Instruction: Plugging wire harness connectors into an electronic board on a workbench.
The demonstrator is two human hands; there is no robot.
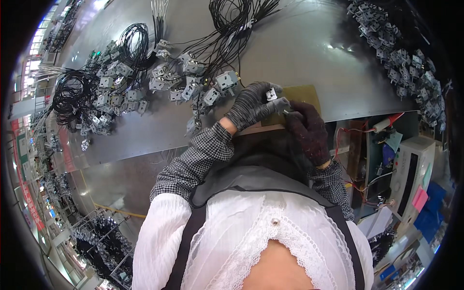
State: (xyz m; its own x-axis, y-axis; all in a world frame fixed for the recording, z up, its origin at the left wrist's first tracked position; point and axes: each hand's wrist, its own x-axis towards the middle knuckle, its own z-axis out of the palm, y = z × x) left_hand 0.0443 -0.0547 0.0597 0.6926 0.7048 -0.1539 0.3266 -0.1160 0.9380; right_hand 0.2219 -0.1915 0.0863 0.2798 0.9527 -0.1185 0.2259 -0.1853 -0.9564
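Note:
My left hand (252, 107), in a grey striped glove, is closed around a small grey block-shaped part with a bright metal face (271, 94). Close beside it, my right hand (308, 133) wears a dark maroon glove. Its fingers are drawn together by a small pale tip, and what they hold is too small to make out. Beneath both hands lies an olive-yellow pad (302, 94) at the near edge of the metal table (290, 43). Just left of my left hand is a heap of similar grey parts (192, 87) with black wires.
More wired grey parts (113, 92) pile up at the left, with coiled black cables (134, 46) behind. Another heap (411, 72) lines the table's right side. Below the table edge at right stand a white box-shaped device (413, 166) and a red-and-white handled tool (386, 123) with a red cable.

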